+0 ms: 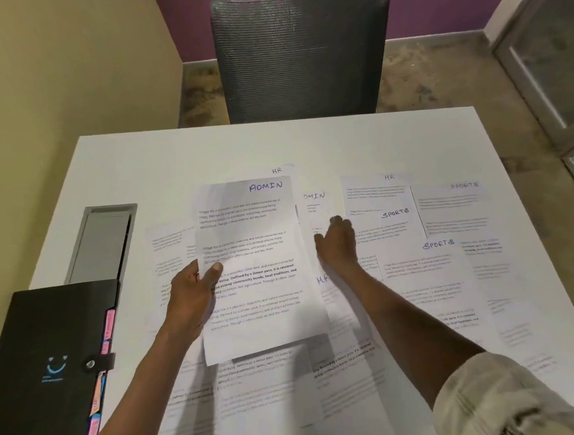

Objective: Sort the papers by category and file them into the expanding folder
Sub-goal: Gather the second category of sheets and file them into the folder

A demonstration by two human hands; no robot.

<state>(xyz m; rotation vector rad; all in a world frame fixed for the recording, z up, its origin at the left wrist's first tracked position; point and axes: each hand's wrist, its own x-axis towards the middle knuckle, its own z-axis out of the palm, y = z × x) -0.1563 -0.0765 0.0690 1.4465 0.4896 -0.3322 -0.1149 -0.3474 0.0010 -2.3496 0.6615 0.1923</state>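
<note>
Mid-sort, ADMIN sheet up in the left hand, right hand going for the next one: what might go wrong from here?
1. The left hand pinches the ADMIN sheet only at one edge, so it may sag or slip.
2. The right hand rests on overlapping pages by a half-hidden second ADMIN sheet; it may drag HR or SPORTS pages along.
3. The expanding folder is still clasped shut, so filing needs a free hand.
</note>
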